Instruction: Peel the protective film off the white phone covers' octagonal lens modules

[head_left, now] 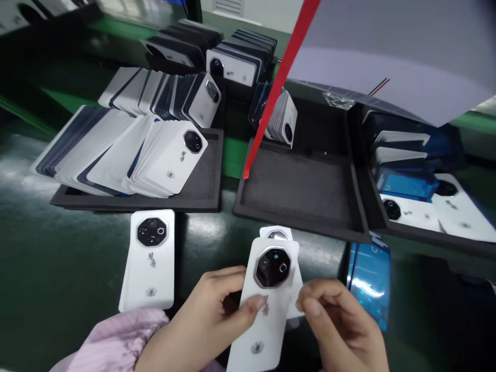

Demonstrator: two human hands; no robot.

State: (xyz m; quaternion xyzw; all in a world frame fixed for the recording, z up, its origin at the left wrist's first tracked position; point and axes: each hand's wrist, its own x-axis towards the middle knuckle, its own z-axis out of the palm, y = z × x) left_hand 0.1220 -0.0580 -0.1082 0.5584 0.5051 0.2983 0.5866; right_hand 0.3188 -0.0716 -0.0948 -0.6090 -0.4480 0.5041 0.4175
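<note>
My left hand (209,315) grips a white phone back cover (267,305) with a dark octagonal camera module, thumb pressed on its face. A second white cover (278,235) shows just behind it. My right hand (341,323) is curled at the cover's right edge, fingers pinched together; what they pinch is hidden. A single white cover (149,261) lies flat on the dark table to the left. A blue glossy film sheet (370,279) lies to the right of my hands.
A black foam tray (201,191) at the left holds fanned rows of white covers. The middle black tray (302,191) holds a small stack at its back. A right tray (426,232) holds covers and blue films. A red strip (271,98) hangs down.
</note>
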